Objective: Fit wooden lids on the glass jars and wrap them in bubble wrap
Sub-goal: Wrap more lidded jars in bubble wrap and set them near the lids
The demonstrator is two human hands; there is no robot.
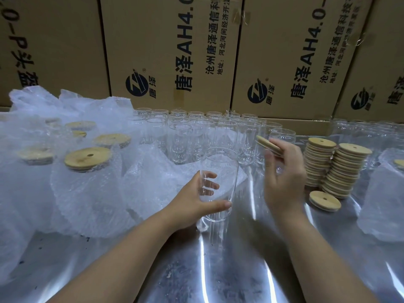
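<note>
We see the left hand [192,200] gripping a glass jar [218,182] at centre frame, while the right hand [282,171] pinches a wooden lid [267,145] just above it.

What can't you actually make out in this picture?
All in the head view:
- Left wrapped jars: bubble wrap clouds the glass.
- Lid: right hand covers part of it.
- Wrapped bundle: cut by the right edge.
- Rear empty jars: overlapping clear glass, uncountable.

Clear glass jar [220,167], lidless, near upright; round wooden lid [267,145] tilted near its rim; bubble wrap [150,182] behind.
</note>
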